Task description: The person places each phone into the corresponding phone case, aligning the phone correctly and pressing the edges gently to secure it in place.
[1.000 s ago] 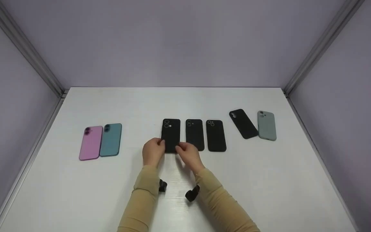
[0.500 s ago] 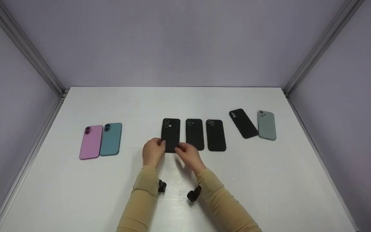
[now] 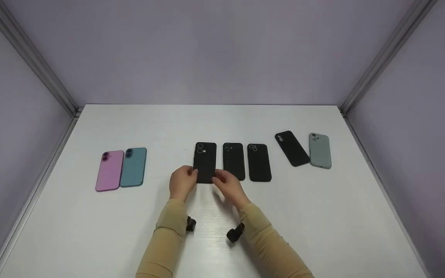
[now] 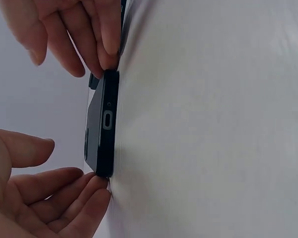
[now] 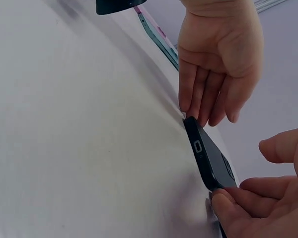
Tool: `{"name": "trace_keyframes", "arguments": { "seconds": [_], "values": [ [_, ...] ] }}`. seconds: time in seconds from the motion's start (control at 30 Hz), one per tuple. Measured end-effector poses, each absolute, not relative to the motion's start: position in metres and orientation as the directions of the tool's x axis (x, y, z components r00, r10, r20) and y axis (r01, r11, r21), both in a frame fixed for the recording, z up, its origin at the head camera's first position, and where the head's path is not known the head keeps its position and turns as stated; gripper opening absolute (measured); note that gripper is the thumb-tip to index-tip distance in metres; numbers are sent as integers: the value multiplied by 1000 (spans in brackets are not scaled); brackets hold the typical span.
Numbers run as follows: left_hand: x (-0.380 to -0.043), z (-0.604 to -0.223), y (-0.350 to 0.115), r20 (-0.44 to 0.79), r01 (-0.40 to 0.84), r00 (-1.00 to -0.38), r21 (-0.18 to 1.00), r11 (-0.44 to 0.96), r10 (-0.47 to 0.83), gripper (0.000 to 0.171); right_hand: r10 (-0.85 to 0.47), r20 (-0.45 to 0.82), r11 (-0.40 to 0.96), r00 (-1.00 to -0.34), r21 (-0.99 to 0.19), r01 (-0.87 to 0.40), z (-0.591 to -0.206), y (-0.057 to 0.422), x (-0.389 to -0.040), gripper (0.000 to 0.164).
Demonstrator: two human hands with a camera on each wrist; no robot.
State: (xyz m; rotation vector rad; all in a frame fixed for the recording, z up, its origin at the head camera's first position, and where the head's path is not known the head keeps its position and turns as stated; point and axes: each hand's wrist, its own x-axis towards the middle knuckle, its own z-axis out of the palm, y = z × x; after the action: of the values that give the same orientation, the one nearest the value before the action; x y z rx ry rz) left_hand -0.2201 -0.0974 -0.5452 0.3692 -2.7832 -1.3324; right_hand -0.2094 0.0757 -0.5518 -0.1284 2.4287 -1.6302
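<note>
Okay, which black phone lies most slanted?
The rightmost black phone, its lower end beside the pale green phone. It's turned clearly askew; the other three, including the leftmost black phone between left hand and right hand, lie nearly straight.

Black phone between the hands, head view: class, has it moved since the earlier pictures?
No: against the table's back edge, the black phone shows no visible shift.

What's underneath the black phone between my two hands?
That black phone seems to rest flat on the white table, which shows around it. The patch directly underneath is covered, so I can't tell whether anything else is there.
</note>
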Motion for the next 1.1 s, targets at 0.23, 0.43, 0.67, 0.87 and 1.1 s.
{"name": "trace_keyframes", "arguments": {
  "seconds": [0.23,0.43,0.67,0.87,1.1],
  "values": [
    [-222,-545,-119,-57,-209,-965,756,620,-256,35,-199,-92,355,-976,-935,15,-544,90,-208,50],
    [-220,-540,-145,-48,-230,-956,733,640,-289,38,-168,0,392,-986,-918,-67,-542,106,-207,49],
    [-217,-536,-182,2,-227,-946,713,663,-325,40,-128,59,443,-990,-890,-110,-542,128,-208,48],
    [-211,-535,-214,59,-237,-929,661,712,-364,39,-71,87,483,-994,-869,-111,-542,151,-211,47],
    [-202,-534,-244,43,-281,-909,673,685,-415,41,-30,128,508,-991,-853,-125,-548,185,-211,47]
  ]
}}
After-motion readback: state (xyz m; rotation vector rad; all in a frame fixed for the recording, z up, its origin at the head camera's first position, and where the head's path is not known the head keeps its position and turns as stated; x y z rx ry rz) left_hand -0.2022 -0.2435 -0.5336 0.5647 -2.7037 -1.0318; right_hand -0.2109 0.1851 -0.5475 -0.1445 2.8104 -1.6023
